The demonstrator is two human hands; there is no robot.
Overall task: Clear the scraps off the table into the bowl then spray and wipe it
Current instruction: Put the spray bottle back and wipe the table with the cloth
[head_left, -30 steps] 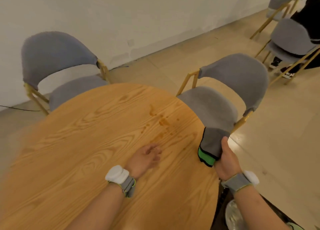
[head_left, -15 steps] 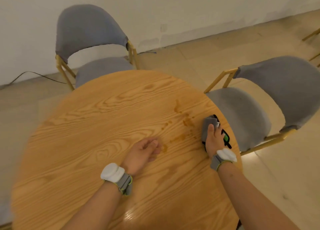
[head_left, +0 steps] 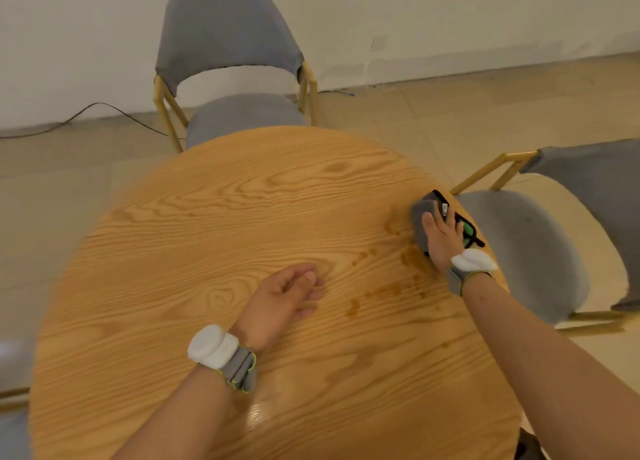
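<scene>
A round wooden table [head_left: 207,238] fills the view. Brown wet stains [head_left: 391,288] speckle its right half. My right hand [head_left: 443,240] lies flat on a grey cloth with black and green trim [head_left: 420,214], pressing it onto the table near the right edge, just beyond the stains. My left hand [head_left: 284,298] rests on the table's middle, fingers loosely curled and holding nothing. No bowl or spray bottle is in view.
A grey chair with a gold frame [head_left: 235,79] stands at the far side of the table by the white wall. A second grey chair [head_left: 526,252] sits close to the right edge. A black cable [head_left: 104,108] runs along the floor.
My right hand brought the cloth from the table's edge onto the top and pushed it farther away along the right side. My left hand stayed put. The view swung left.
</scene>
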